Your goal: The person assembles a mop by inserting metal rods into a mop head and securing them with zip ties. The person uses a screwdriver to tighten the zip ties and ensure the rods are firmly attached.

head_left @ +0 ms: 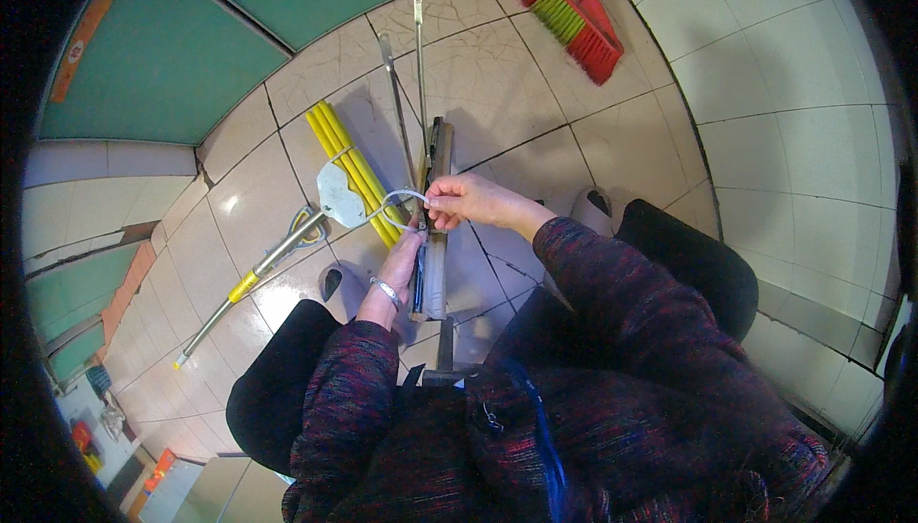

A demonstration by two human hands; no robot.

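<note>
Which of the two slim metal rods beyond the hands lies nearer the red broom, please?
The right-hand rod, whose far tip reaches higher in the picture; the left-hand rod ends lower, on the side of the yellow poles.

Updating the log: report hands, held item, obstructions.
Right hand pinches white loop. Left hand at grey bar, grip unclear. Yellow tubes close by, left side.

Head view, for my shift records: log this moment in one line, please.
left hand: at bars; right hand: pinching white loop; yellow tubes: left of bars
</note>
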